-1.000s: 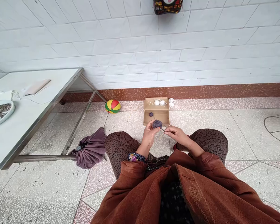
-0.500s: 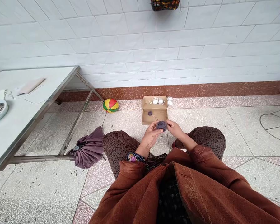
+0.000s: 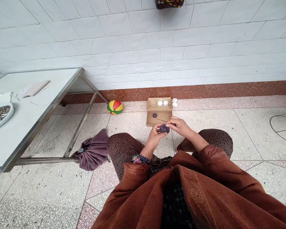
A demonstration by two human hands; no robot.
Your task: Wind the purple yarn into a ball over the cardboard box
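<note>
My left hand is closed around a dark purple ball of yarn between my knees. Just right of the ball, my right hand pinches the yarn strand, its thumb and fingertips close to the ball's upper side. From there a thin strand runs to a smaller purple yarn ball lying inside an open cardboard box on the floor. Two white yarn balls sit in the box's far part, with loose white thread beside them. More white balls rest against its right side.
To the left stands a metal-framed table with a plate and a folded cloth-like item. A colourful ball lies by the wall. A folded purple umbrella is near my left knee. A wire ring lies far right.
My right hand has risen and moved over the upper right of the yarn ball, with its fingers pinched. The strand has swung with it. My left hand still holds the ball.
</note>
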